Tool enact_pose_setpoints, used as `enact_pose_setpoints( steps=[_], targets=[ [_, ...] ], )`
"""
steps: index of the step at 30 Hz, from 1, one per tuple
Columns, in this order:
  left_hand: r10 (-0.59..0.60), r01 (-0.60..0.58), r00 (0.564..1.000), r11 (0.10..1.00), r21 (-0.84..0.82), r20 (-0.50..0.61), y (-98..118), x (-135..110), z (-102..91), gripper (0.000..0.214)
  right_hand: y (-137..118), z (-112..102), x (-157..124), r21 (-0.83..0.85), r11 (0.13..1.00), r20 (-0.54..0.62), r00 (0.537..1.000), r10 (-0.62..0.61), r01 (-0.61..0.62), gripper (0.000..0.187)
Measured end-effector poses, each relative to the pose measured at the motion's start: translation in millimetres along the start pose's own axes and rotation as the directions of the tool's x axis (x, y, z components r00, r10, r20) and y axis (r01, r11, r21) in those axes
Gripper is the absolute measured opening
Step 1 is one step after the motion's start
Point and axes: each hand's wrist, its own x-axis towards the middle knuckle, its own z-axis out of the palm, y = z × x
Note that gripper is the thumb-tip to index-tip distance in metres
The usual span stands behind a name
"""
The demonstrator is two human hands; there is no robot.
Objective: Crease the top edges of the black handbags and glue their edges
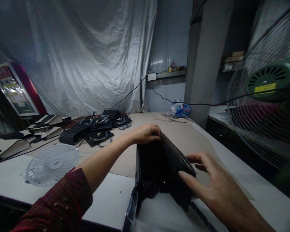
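A black leather bag [159,167] stands open-topped on the table [106,199] right in front of me. My left hand [146,133], in a dark red plaid sleeve, grips the bag's far top edge with curled fingers. My right hand [207,183] rests against the bag's right side panel, fingers stretched out and slightly spread, thumb on the near corner. The bag's inside is dark and I cannot see into it.
A small white fan [52,164] lies on the left of the table. Black bag pieces and straps [96,129] are piled farther back, with tan-lined parts [12,146] at the left. A large green fan [268,96] stands close on the right. A plastic bag [178,110] sits by the pillar.
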Motion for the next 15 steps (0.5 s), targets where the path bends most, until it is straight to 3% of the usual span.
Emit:
enact_pose_setpoints(
  steps=[5,10,15],
  targets=[
    [-0.077,0.077,0.997,0.997,-0.015,-0.02,1,-7,-3.5,0.011,22,-10,25,0.038,0.996,0.02,0.997,0.079,-0.079,0.034],
    [-0.157,0.157,0.985,0.988,-0.003,-0.066,1,-12,-2.8,0.013,51,-18,52,0.255,0.958,0.136,0.986,0.099,-0.131,0.034],
    [-0.241,0.247,0.964,0.968,0.042,-0.11,6,-14,-0.4,0.016,57,-15,68,0.352,0.923,0.124,0.985,0.12,-0.157,0.035]
  ],
)
